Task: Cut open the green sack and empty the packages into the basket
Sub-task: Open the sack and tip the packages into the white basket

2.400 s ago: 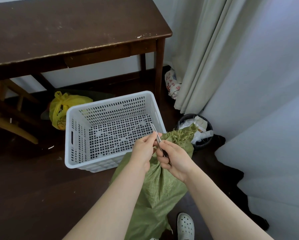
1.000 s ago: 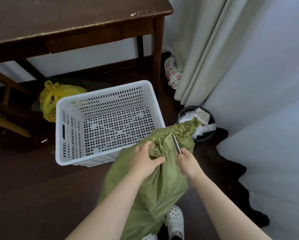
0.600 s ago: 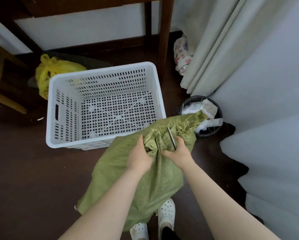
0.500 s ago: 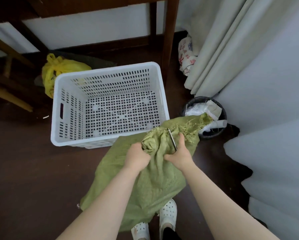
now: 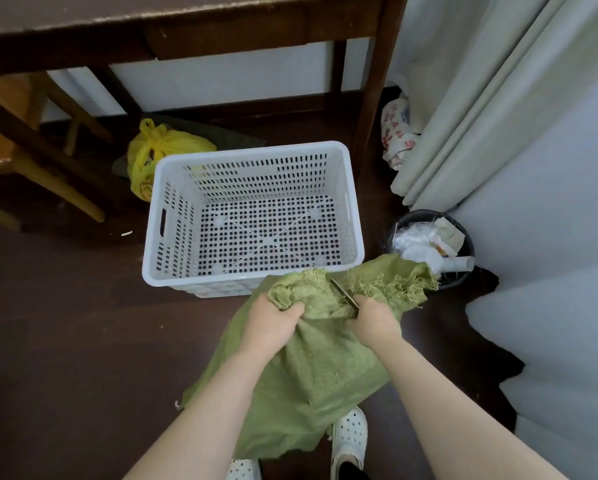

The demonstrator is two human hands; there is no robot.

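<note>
Left hand: closed in a fist on a bunched fold of the green sack at its frayed top edge.
Right hand: closed on the sack's top edge and on a thin metal blade; the blade's tip points to 11 o'clock. Kind of tool: cannot tell.
Green sack: upright between the forearms, mouth at 12 o'clock, its frayed flap lying toward 2 o'clock; lower end at the person's white shoes.
Packages: cannot tell; hidden by the sack cloth.
White basket: on the dark floor, at 12 o'clock from the hands, its near rim just beside the sack's mouth.
Black bin: at 2 o'clock, paper and plastic scraps inside.
Yellow bag: at 11 o'clock, behind the basket.
Wooden table: at 12 o'clock, beyond the basket.
</note>
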